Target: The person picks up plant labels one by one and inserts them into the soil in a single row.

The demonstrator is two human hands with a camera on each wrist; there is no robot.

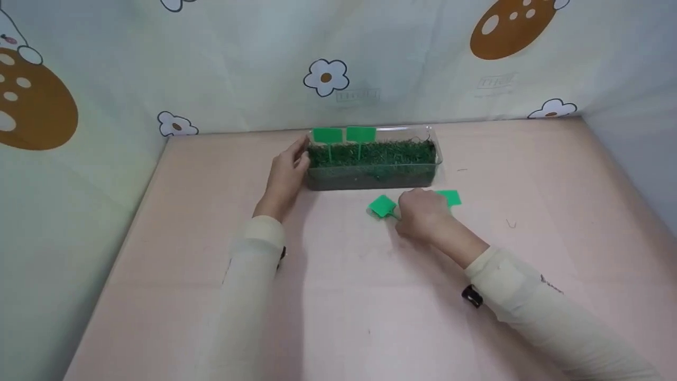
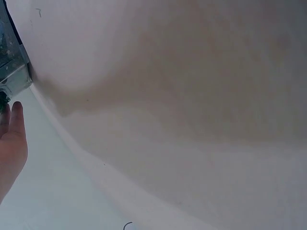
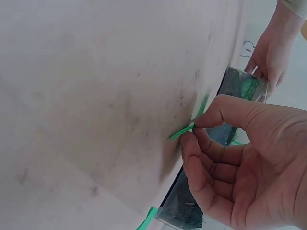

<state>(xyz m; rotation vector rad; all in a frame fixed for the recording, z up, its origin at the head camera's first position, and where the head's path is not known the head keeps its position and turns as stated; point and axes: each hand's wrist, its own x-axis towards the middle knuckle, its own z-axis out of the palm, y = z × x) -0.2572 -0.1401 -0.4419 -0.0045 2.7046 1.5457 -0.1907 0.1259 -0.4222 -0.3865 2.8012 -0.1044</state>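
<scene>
A clear rectangular box [image 1: 344, 180] of dark green artificial grass [image 1: 396, 153] stands toward the back of the table. Two green plant labels, a left one [image 1: 328, 135] and a right one [image 1: 361, 134], stand upright in the grass. My left hand [image 1: 285, 177] holds the box by its left end, thumb near the front; the left wrist view shows only part of the fingers [image 2: 17, 117]. In front of the box, my right hand [image 1: 423, 214] pinches the thin stem [image 3: 182, 132] of another label [image 1: 382, 206] between thumb and index finger, low over the table.
One more green label [image 1: 449, 197] lies by the box's right front corner, partly behind my right hand. A flower-printed curtain [image 1: 254, 69] hangs right behind the box. Pink cloth [image 1: 338, 317] covers the table, with a few stray threads [image 1: 511, 224] on the right.
</scene>
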